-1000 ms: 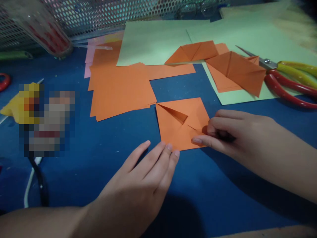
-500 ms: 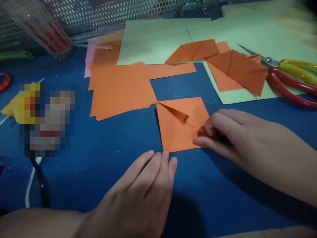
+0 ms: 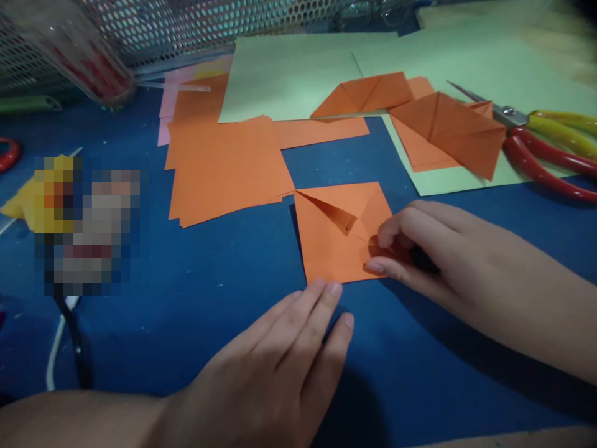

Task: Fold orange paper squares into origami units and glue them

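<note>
An orange paper square (image 3: 333,239) with folded-in corners lies on the blue table (image 3: 209,298). My right hand (image 3: 433,249) pinches its lower right corner between thumb and fingers, lifting the flap toward the centre. My left hand (image 3: 289,354) lies flat on the table with fingers stretched out, fingertips touching the paper's bottom edge, holding nothing.
A stack of orange squares (image 3: 224,168) lies to the left of the piece. Two folded orange pieces (image 3: 443,127) rest on green sheets (image 3: 289,74) behind. Scissors (image 3: 545,146) with red and yellow handles lie at the right. A mesh basket (image 3: 186,25) stands at the back.
My right hand's fingers have pushed the corner flap further toward the centre. My left hand drew back slightly, then shifted right with fingers spread more, fingertips again at the paper's bottom edge.
</note>
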Demonstrator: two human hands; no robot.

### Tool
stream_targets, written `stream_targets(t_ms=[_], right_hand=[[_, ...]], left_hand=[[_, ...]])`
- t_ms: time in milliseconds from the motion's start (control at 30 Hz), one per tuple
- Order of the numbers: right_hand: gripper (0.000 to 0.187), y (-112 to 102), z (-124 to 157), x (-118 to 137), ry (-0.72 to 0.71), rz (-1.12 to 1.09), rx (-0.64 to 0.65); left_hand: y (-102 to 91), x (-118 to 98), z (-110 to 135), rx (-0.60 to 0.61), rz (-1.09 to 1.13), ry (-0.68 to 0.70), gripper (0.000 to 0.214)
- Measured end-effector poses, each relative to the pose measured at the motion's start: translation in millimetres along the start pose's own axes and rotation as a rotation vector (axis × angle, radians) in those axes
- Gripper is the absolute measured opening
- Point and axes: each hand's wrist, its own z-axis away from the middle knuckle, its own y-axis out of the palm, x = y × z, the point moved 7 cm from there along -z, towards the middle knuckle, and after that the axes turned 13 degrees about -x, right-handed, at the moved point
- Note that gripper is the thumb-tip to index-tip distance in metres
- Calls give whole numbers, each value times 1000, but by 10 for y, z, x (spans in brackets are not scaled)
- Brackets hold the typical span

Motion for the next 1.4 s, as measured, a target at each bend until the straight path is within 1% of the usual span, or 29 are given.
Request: stream_targets(t_ms=[67,133,200,300,433,467,500,600,633,667,767,833,900,967,1033,1133,1200,1400], right_hand=[[31,8,1,-16,27,-22,9],[30,10,8,-9,32,-16,13],[31,1,16,41,-17,48,2],[31,-11,32,175,-173,185,-35],[39,6,135,418,-474,185,-61],[41,4,170,463,-521,189,-70],[43,4,201,493,-537,204,-72],[43,0,284,578,-514,277,-31],[42,3,310,602,-492,322,9],[42,-21,333,639,-484,370,9],[42,-44,422,732,-505,495,62],[43,-39,482,746,-498,523,79],[46,-13,539,718,-447,499,79],[51,6,586,683,-378,442,40],[54,27,630,678,-355,386,3],[53,63,669,705,-392,365,7],[49,70,668,721,-422,367,18],[44,71,581,695,-427,358,64]], left_hand=[[26,9,25,2,-1,-32,46],[46,6,39,19,-14,-32,47],[59,15,40,44,-24,-32,47],[65,56,26,72,-27,-48,47],[72,75,-1,114,-46,-3,48],[67,76,-11,115,-56,11,49],[57,78,-23,108,-64,21,48],[30,83,-61,94,-89,42,47],[24,86,-70,96,-97,45,47],[18,89,-78,97,-104,46,47],[4,91,-86,95,-115,53,46],[1,89,-79,85,-107,55,45],[12,94,-65,85,-102,45,46],[24,102,-53,87,-85,30,48],[33,108,-47,99,-66,24,51],[37,107,-51,127,-67,45,52],[35,107,-59,138,-72,58,52],[40,90,-76,137,-73,87,49]])
